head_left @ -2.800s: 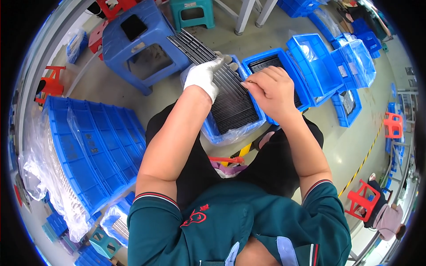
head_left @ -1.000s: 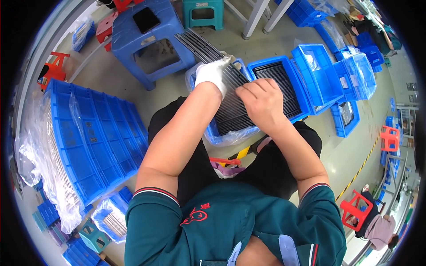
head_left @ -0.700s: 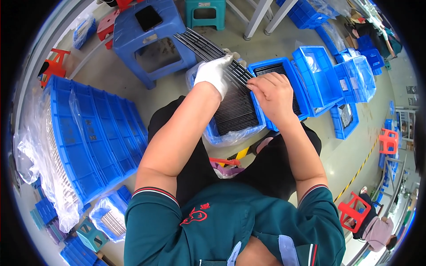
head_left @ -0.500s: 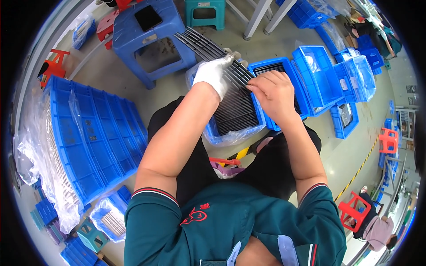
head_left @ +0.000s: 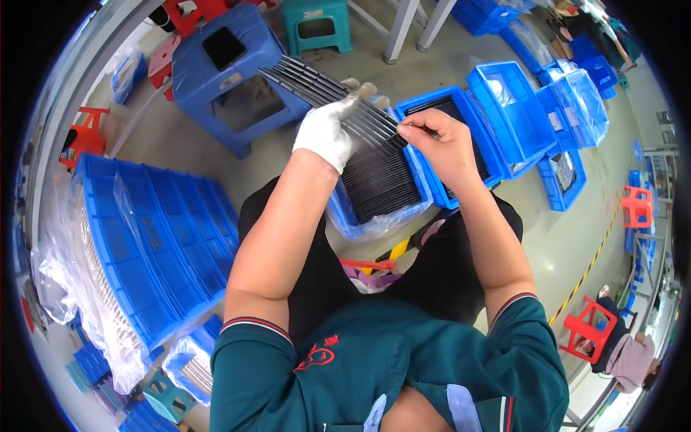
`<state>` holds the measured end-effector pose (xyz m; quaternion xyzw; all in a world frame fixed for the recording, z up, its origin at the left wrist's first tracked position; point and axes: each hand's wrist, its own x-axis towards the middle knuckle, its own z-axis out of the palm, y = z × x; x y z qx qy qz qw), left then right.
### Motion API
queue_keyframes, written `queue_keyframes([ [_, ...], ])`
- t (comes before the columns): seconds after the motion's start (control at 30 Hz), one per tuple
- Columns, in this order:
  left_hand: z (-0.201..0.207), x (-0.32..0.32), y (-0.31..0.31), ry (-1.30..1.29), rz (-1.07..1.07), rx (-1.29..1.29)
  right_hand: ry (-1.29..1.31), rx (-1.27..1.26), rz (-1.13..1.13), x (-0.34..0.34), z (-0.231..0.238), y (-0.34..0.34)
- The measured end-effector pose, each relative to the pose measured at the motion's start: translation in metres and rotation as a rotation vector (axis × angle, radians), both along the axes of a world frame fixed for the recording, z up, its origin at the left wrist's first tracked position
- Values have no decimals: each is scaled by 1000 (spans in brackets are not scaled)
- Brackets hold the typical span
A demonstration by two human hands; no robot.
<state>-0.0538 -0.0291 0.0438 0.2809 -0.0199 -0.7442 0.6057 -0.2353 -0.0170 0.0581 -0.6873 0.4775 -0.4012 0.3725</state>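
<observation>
My left hand [head_left: 325,137], in a white glove, is closed around several thin dark rods [head_left: 306,81]. They lie side by side, slanting from the stool side down toward my right hand. Bare and pinched, my right hand [head_left: 448,147] has its thumb and index finger at the near end of one rod in the bundle; the exact contact is partly hidden by the fingers. Below my hands stands a blue crate [head_left: 426,193] lined with clear plastic, holding rows of similar dark rods [head_left: 381,183]. A second blue crate [head_left: 495,169] with dark rods sits beside it, partly behind my right hand.
A blue stool [head_left: 194,68] with a black phone [head_left: 223,47] stands at the far left. Stacked blue crates [head_left: 158,237] rise at my left. More blue crates [head_left: 512,111] are at the right. A green stool [head_left: 317,29] stands beyond. Another person [head_left: 626,353] is at the lower right.
The whole view has shifted slightly. Both hands stay together at the rod bundle, and the right fingertips have moved a little along the rod ends.
</observation>
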Motion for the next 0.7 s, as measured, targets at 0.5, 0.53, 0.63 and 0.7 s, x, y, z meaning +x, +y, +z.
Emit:
queue_keyframes([
  [0.5, -5, 5, 4, 73, -71, -147, 198, -370, 182, -6, 18, 1],
  [0.53, -5, 5, 4, 69, -75, -145, 215, -403, 212, -7, 19, 0],
  [0.63, -5, 3, 5, 78, -98, -139, 247, -442, 273, -11, 21, -2],
  [0.7, -3, 2, 6, 95, -92, -114, 262, -446, 305, -12, 20, -3],
])
